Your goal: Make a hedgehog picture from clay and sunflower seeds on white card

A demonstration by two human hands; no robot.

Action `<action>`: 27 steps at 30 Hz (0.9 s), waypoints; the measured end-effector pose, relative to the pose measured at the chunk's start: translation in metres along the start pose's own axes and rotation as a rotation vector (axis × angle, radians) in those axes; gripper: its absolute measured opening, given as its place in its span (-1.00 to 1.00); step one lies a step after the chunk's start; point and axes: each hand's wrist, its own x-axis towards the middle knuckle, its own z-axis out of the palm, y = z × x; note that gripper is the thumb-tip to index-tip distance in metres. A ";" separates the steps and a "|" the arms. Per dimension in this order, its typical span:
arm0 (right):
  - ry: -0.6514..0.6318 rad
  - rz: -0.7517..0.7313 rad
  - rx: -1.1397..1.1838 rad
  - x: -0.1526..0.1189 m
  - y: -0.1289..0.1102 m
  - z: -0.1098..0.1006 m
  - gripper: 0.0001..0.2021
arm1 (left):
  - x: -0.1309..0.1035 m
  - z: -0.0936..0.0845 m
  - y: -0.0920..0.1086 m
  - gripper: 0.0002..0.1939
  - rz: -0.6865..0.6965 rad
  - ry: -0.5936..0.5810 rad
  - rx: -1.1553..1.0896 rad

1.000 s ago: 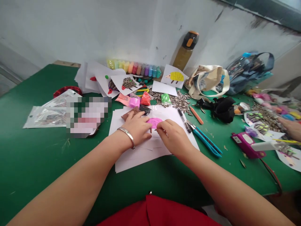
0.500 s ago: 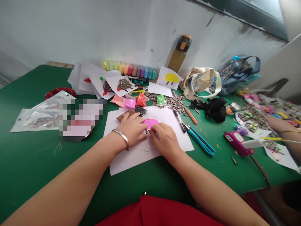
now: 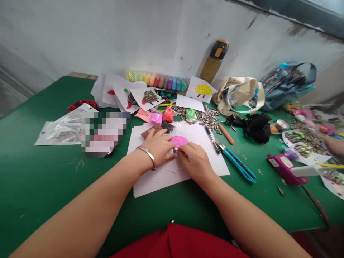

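Observation:
My left hand, with a silver bangle at the wrist, lies open on a stack of white paper, its fingertips at the left edge of a flattened pink clay shape. At that shape's lower edge my right hand is closed, thumb and fingers pinched together; what they hold, if anything, is hidden. A small brown clay piece shows between the two hands, just below the pink. Beyond my left fingers are a brown clay packet and a black packet.
To the right lie a pen, a blue cutter and an orange stick. Sunflower seeds and hedgehog pictures are behind the paper. A bottle leans by the wall. Another person's hand is at far right.
The camera view has turned a little left, so everything appears further right. Both hands keep nearly the same pose around the pink clay.

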 end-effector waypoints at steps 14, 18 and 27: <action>-0.090 -0.018 0.032 0.000 0.000 -0.006 -0.82 | -0.001 0.001 -0.001 -0.71 -0.002 -0.023 0.025; -0.110 -0.019 0.033 -0.001 -0.002 -0.007 -0.81 | -0.001 0.001 -0.001 -0.73 -0.002 -0.017 0.036; -0.020 -0.054 -0.014 0.003 0.001 -0.005 -0.80 | -0.001 0.001 -0.001 -0.71 0.000 -0.027 0.017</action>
